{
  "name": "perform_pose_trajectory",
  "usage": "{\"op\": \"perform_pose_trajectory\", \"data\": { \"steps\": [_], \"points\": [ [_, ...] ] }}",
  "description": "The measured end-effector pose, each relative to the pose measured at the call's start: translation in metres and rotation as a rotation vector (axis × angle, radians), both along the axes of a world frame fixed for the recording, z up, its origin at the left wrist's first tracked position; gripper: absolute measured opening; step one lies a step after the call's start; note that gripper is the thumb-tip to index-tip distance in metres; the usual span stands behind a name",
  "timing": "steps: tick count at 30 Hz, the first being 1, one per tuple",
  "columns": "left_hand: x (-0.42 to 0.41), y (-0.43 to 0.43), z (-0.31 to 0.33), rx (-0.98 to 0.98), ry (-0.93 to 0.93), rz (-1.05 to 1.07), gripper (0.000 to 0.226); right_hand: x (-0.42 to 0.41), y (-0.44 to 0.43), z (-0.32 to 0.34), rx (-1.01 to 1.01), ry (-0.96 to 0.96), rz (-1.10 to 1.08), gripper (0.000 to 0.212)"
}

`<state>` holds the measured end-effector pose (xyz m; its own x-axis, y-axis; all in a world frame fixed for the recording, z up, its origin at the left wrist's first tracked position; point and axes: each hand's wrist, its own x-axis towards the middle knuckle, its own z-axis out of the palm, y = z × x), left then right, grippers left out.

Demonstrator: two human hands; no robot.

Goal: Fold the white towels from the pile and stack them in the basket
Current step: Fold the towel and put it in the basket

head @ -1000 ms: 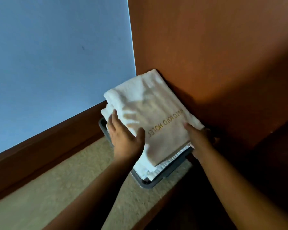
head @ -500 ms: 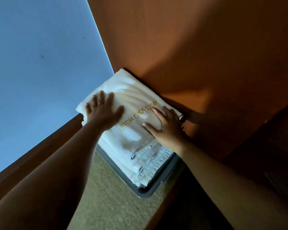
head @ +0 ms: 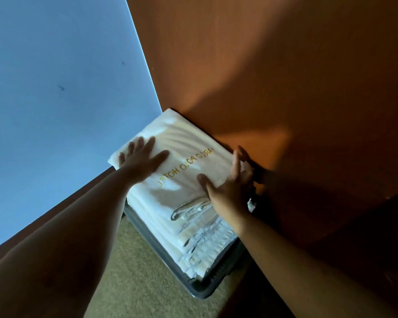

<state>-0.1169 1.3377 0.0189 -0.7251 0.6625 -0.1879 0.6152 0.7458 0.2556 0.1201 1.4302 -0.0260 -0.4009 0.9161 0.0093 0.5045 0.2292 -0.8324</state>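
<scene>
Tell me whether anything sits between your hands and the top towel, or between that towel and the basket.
Nothing visible does. The left hand and the right hand lie directly on the top towel, which rests on the stack of folded towels in the grey basket. The wooden panel only borders its far edge.

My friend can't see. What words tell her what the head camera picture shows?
The left hand and right hand rest open on the top folded white towel, which has gold HOTEL lettering and is stacked in a grey basket. It sits on carpet beside an orange wall.
</scene>
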Motion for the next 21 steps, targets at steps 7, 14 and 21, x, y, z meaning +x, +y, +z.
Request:
{"op": "perform_pose_trajectory", "data": {
  "steps": [7,14,21],
  "points": [
    [0.061,-0.040,-0.006,0.339,-0.045,0.283,0.110,0.008,-0.004,-0.023,-0.666,0.428,-0.314,0.129],
    [0.179,-0.046,-0.026,0.992,-0.662,0.696,0.145,-0.030,0.030,-0.026,-0.579,0.239,0.027,0.133],
    [0.214,-0.080,-0.045,0.717,-0.402,0.214,0.136,0.014,0.061,-0.114,-0.480,0.071,-0.062,0.119]
  ]
}}
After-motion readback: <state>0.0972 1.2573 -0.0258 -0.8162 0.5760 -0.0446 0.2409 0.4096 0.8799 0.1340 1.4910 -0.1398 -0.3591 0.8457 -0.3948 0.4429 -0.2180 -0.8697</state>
